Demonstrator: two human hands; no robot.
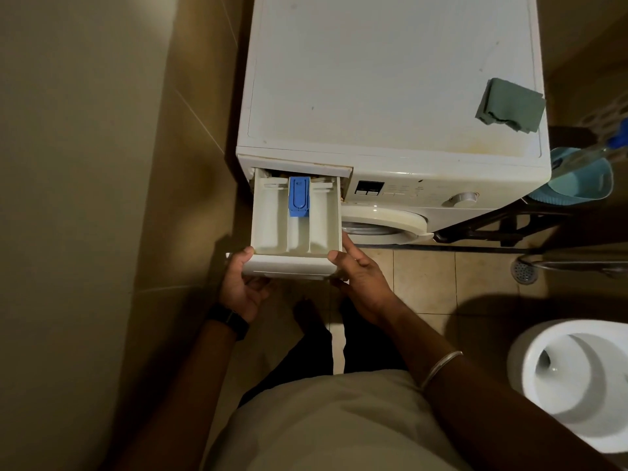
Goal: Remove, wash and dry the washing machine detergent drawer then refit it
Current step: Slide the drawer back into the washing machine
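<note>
The white detergent drawer [296, 229] sticks far out of the slot at the top left of the white washing machine [390, 96]. It has three compartments and a blue insert [299, 196] in the middle one. My left hand [242, 283] grips the drawer's front left corner, thumb on top. My right hand [360, 277] holds the front right corner, thumb on the rim and a finger along the drawer's side. A folded green cloth [509, 105] lies on the machine's top at the right edge.
A tiled wall [85, 198] stands close on the left. A white toilet bowl [574, 379] is at the lower right. A light blue basin [574, 180] sits right of the machine, and a floor drain [525, 271] lies below it.
</note>
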